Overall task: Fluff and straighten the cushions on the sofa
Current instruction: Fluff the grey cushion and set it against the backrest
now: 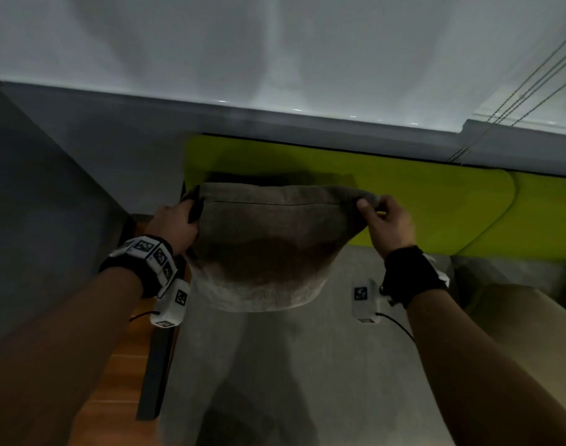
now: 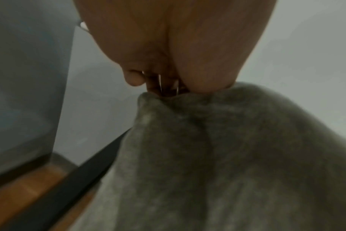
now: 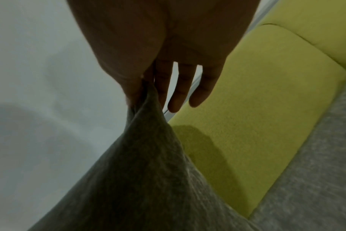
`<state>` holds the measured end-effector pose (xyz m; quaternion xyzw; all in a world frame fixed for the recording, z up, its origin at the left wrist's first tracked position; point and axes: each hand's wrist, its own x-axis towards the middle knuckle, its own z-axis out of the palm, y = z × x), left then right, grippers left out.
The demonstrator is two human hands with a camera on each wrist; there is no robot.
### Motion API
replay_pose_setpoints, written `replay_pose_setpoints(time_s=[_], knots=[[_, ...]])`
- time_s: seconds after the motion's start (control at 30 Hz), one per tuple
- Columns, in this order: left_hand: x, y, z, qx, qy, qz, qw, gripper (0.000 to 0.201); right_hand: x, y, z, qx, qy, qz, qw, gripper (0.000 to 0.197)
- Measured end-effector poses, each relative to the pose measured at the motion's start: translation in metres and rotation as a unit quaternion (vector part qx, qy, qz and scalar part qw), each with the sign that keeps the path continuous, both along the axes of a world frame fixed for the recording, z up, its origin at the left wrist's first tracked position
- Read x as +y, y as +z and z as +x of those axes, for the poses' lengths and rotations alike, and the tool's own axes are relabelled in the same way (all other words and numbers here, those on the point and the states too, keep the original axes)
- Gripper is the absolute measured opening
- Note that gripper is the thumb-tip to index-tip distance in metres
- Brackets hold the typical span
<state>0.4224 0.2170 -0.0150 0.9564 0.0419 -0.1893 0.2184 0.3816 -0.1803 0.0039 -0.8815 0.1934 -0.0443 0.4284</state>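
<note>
A grey-brown cushion hangs in the air above the grey sofa seat, held by its two top corners. My left hand grips the left corner, fingers curled into the fabric. My right hand pinches the right corner between thumb and forefinger, the other fingers hanging straight. The cushion sags below both hands. The yellow-green backrest stands behind it.
A white wall and grey ledge run behind the sofa. Left of the seat lie a black sofa frame edge and wooden floor. A grey panel stands at the left. Blind cords hang at the upper right.
</note>
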Motion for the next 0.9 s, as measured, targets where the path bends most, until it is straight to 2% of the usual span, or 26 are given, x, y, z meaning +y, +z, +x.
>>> replay_pose_setpoints(time_s=[0.1,0.17,0.23,0.3,0.43,0.5,0.57,0.6,0.67,0.73,0.8,0.83,0.9], knots=[[-0.002,0.003,0.002,-0.010,-0.006,-0.015,1.000,0.036,0.001,-0.003,0.000,0.012,0.060,0.036,0.998,0.035],[-0.007,0.007,0.003,-0.032,-0.015,-0.011,0.999,0.028,-0.003,0.001,0.003,0.019,0.068,-0.002,0.998,0.024],[-0.009,0.007,0.005,-0.042,-0.021,0.001,0.999,0.025,-0.010,0.005,0.006,0.015,0.058,-0.070,0.996,0.018],[-0.008,0.008,0.005,-0.035,-0.016,-0.006,0.999,0.027,-0.020,0.011,0.009,0.019,0.035,-0.110,0.993,0.021],[0.006,0.020,0.014,-0.051,0.006,-0.059,0.997,0.023,-0.032,0.014,0.009,0.049,-0.011,-0.115,0.992,0.030],[0.020,0.034,0.023,-0.099,0.072,-0.084,0.989,0.026,-0.027,0.015,0.006,0.040,-0.005,-0.100,0.994,0.029],[0.035,0.045,0.028,-0.173,0.187,-0.134,0.958,0.026,-0.021,0.016,0.004,0.039,0.014,-0.085,0.996,0.027],[0.041,0.049,0.028,-0.209,0.219,-0.161,0.939,0.025,-0.017,0.018,0.004,0.037,0.017,-0.075,0.996,0.027],[0.047,0.050,0.024,-0.234,0.231,-0.183,0.926,0.026,-0.010,0.022,0.007,0.025,0.012,-0.066,0.997,0.027],[0.046,0.051,0.025,-0.215,0.234,-0.211,0.924,0.032,-0.004,0.019,0.009,0.001,-0.014,-0.078,0.997,0.028],[0.039,0.056,0.020,-0.230,0.203,-0.188,0.933,0.039,0.008,0.018,0.005,-0.060,-0.043,-0.145,0.987,0.031],[0.031,0.060,0.014,-0.284,0.158,-0.152,0.933,0.041,0.019,0.018,0.001,-0.118,-0.033,-0.194,0.973,0.032],[0.005,0.059,-0.012,-0.397,0.033,-0.138,0.907,0.040,0.056,0.017,-0.011,-0.209,0.065,-0.245,0.944,0.033]])
